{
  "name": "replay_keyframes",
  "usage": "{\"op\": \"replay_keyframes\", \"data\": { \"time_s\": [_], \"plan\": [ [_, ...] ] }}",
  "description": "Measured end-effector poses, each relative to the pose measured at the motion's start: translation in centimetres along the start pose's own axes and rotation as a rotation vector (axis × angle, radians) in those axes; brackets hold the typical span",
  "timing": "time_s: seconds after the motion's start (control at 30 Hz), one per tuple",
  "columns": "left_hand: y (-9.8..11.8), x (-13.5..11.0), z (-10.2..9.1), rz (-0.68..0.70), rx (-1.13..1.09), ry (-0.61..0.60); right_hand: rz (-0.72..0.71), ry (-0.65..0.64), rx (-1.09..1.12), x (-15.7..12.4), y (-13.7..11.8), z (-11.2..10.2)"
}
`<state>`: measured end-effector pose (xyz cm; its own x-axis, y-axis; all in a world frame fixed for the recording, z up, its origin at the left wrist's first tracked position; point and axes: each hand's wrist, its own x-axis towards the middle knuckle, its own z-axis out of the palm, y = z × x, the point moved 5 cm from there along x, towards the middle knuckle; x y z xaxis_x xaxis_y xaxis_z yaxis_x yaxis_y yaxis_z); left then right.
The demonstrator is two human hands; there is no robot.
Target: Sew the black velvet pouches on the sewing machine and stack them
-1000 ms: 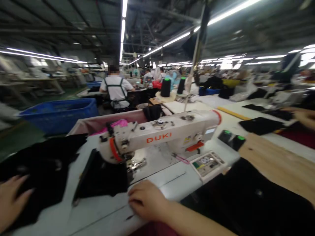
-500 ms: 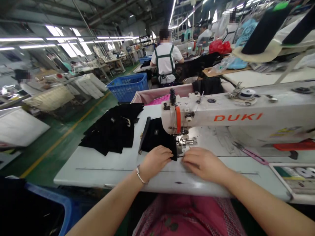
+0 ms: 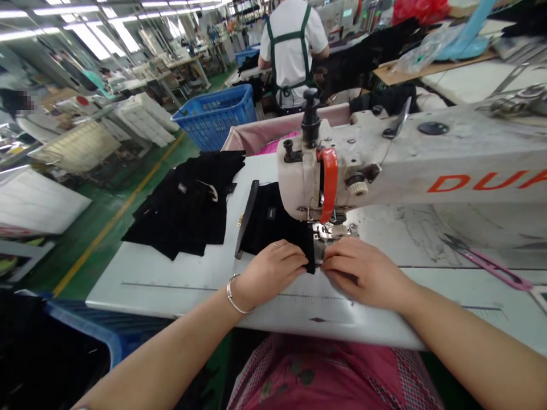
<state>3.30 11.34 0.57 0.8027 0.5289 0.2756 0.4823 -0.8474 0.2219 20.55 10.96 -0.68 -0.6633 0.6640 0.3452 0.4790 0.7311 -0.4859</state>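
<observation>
A black fabric piece (image 3: pixel 286 233) with a small label lies on the machine table, its right edge at the presser foot (image 3: pixel 333 232) of the sewing machine (image 3: pixel 303 176). My left hand (image 3: pixel 276 272) is closed on the fabric's front corner, fingertips close to the right edge. Just right of the foot, my right hand (image 3: pixel 363 272) has its fingers pinched together. What it holds, if anything, is hidden by the fingers. A dark strap (image 3: pixel 247 221) with a gold-coloured fitting runs along the fabric's left edge.
Left on the table lies a pile of black fabric pieces (image 3: pixel 188 205). Pink-handled thread snips (image 3: pixel 487 265) rest at the right. A blue basket (image 3: pixel 217 117) and a pink-lined bin (image 3: pixel 260 138) stand beyond. At lower left is a blue tub (image 3: pixel 81 327). A co-worker (image 3: pixel 293 51) works ahead.
The view has come closer and tilted down, so the sewing machine looks larger. Both hands stay beside the presser foot, and the fabric shows little movement.
</observation>
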Motion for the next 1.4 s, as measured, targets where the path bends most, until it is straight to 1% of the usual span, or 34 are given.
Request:
{"op": "replay_keyframes", "data": {
  "time_s": [0.13, 0.27, 0.33, 0.43, 0.53, 0.73, 0.87, 1.03, 1.17, 1.33, 1.4],
  "plan": [
    [-0.1, -0.4, 0.4, 0.024, -0.002, 0.039, -0.021, -0.025, -0.019, 0.0, -0.4, 0.3],
    [0.4, -0.8, 0.6, 0.092, 0.003, 0.023, -0.052, -0.059, -0.064, -0.2, -0.7, 0.8],
    [0.5, -0.9, 0.5, 0.124, -0.014, 0.021, -0.064, -0.046, -0.085, -0.4, -0.8, 0.8],
    [0.2, -1.0, 0.3, 0.123, -0.072, 0.066, -0.078, -0.018, -0.097, -0.5, -1.0, 0.8],
    [-0.4, -1.0, 0.3, 0.103, -0.128, 0.095, -0.077, -0.005, -0.092, -0.5, -1.0, 0.8],
    [-1.5, -0.1, 0.7, 0.112, -0.132, 0.065, -0.018, 0.04, -0.132, -0.2, -0.6, 0.9],
    [-2.8, 0.7, 0.8, 0.089, -0.156, 0.092, 0.04, 0.055, -0.169, 0.0, -0.1, 1.0],
    [-4.5, 1.7, 1.0, 0.045, -0.148, 0.096, 0.084, 0.038, -0.234, 0.1, 0.4, 1.3],
    [-5.6, 2.6, 1.0, 0.028, -0.115, 0.106, 0.09, 0.029, -0.27, 0.0, 0.8, 1.5],
    [-6.8, 3.4, 1.0, 0.016, -0.05, 0.174, 0.057, 0.01, -0.266, 0.0, 0.9, 1.6],
    [-7.1, 3.6, 1.1, 0.009, -0.04, 0.167, 0.047, 0.009, -0.259, 0.1, 0.9, 1.6]
  ]
}}
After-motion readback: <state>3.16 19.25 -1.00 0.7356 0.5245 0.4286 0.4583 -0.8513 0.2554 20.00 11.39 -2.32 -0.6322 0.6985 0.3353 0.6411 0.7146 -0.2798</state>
